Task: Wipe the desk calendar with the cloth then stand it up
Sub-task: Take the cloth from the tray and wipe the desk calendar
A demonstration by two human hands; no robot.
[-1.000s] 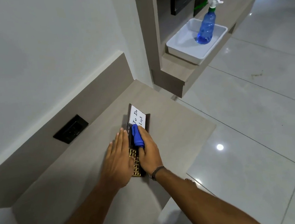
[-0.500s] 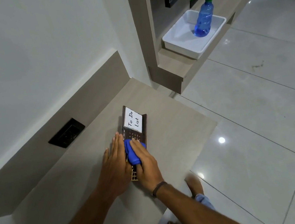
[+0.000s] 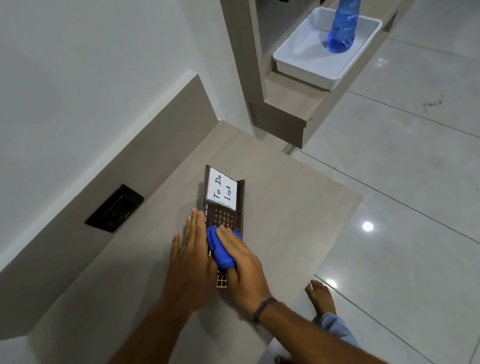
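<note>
while the dark brown desk calendar [image 3: 226, 210] lies flat near the wood-grain desk [image 3: 290, 215] edge, left hand [image 3: 190, 265] rests splayed open; right hand [image 3: 242, 268] presses the bunched blue cloth [image 3: 219, 248].

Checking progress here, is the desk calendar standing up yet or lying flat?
Lying flat: the desk calendar rests face-up on the desk.
</note>
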